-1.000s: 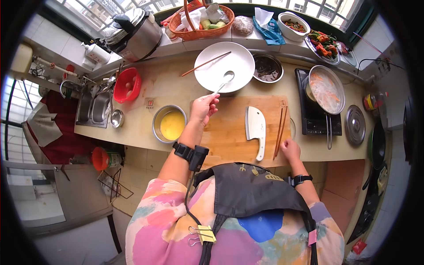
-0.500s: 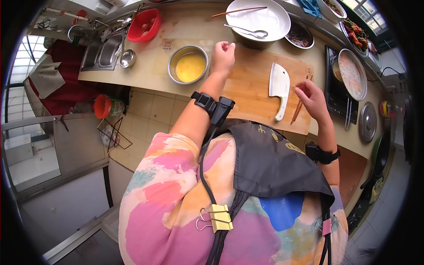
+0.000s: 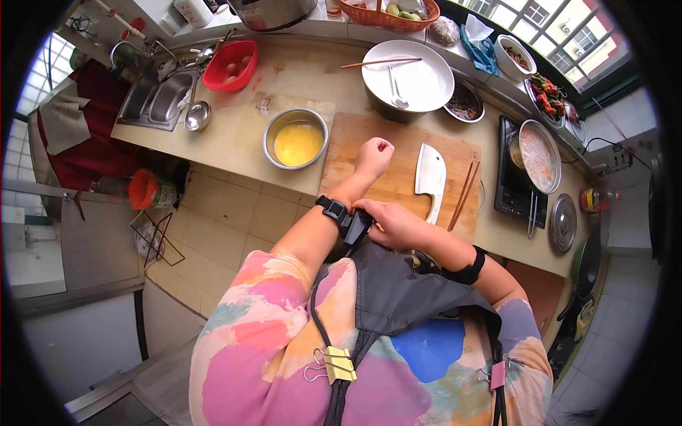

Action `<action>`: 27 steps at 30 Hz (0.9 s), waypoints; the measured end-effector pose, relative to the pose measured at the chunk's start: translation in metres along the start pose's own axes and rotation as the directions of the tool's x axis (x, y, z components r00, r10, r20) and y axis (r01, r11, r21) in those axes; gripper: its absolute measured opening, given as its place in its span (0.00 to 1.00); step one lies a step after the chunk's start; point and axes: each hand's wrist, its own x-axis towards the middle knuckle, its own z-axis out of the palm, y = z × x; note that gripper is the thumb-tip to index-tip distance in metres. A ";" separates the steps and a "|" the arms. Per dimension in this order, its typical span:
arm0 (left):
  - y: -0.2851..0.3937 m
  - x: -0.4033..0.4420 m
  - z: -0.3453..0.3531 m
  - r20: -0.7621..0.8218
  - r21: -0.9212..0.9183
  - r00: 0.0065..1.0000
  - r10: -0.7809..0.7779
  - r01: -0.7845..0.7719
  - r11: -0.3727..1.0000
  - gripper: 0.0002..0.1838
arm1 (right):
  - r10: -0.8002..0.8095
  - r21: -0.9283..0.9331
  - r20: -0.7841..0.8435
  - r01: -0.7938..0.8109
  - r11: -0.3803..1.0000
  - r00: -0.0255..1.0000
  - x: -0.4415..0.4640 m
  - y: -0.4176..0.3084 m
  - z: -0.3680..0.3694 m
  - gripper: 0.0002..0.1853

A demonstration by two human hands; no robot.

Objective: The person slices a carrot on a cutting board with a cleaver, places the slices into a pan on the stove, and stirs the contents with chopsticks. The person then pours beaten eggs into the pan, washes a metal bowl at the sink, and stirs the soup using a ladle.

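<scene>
Head view: over a cutting board [image 3: 348, 142], the left hand [image 3: 374, 157] curls into a loose fist while the right hand [image 3: 396, 225] grips the black box [image 3: 358, 228] strapped to the left forearm [image 3: 307, 233].

The bare left hand [image 3: 374, 156], loosely curled into a fist, lies near the frame's centre; the bare right hand [image 3: 396, 225] bends below it, fingers [image 3: 367, 205] at the left wrist [image 3: 349, 193].
</scene>
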 end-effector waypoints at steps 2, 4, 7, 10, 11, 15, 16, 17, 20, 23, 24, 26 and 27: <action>-0.003 -0.004 0.001 0.028 0.036 1.000 -0.007 0.006 0.999 0.09 | 0.042 -0.012 0.001 -0.041 0.999 0.999 0.001 0.004 0.004 0.24; 0.004 -0.012 0.001 0.038 0.053 0.999 0.026 -0.028 0.998 0.10 | 0.035 0.014 0.011 -0.035 0.999 0.999 0.000 0.003 0.005 0.24; 0.014 -0.018 0.003 0.083 0.057 0.996 0.043 -0.048 0.997 0.10 | 0.010 0.019 0.017 -0.010 1.000 1.000 -0.002 0.007 0.002 0.24; 0.031 -0.028 0.008 0.132 0.031 0.989 0.061 -0.066 0.997 0.10 | -0.051 0.142 0.002 0.050 0.989 0.999 -0.009 0.006 -0.001 0.23; 0.040 -0.034 0.011 0.185 0.039 0.980 0.072 -0.081 0.996 0.10 | -0.023 0.130 0.026 0.020 0.991 0.999 -0.014 0.002 -0.004 0.23; 0.068 -0.044 0.027 0.309 0.027 0.932 0.189 -0.208 0.978 0.11 | -0.084 0.002 0.011 0.084 0.996 0.996 -0.033 0.005 -0.008 0.22; 0.086 -0.047 0.028 0.336 -0.003 0.902 0.271 -0.286 0.958 0.11 | -0.163 -0.071 0.007 0.163 0.984 0.987 -0.038 0.012 -0.006 0.21; 0.103 -0.048 0.025 0.394 -0.016 0.872 0.291 -0.310 0.951 0.11 | -0.099 -0.092 0.022 0.101 0.991 0.995 -0.045 0.019 -0.001 0.17; 0.143 -0.047 0.017 0.311 -0.071 0.831 0.460 -0.463 0.884 0.09 | -0.052 -0.047 -0.123 0.047 0.998 0.991 -0.072 0.017 -0.004 0.17; 0.128 -0.027 0.011 0.385 -0.205 0.870 0.309 -0.246 0.947 0.11 | 0.150 0.176 -0.436 -0.079 0.981 0.888 -0.092 0.062 -0.009 0.16; 0.107 -0.016 0.007 0.401 -0.142 0.891 0.215 -0.171 0.975 0.11 | 0.343 0.442 -0.444 -0.130 0.887 0.828 -0.100 0.081 -0.012 0.16; 0.069 -0.007 -0.014 0.392 -0.123 0.920 -0.023 0.077 0.989 0.13 | 0.634 0.735 -0.498 -0.101 0.671 0.592 -0.131 0.125 -0.017 0.15; 0.057 -0.009 -0.029 0.346 -0.099 0.927 -0.145 0.190 0.977 0.13 | 0.740 0.804 -0.506 -0.068 0.591 0.443 -0.151 0.140 -0.019 0.15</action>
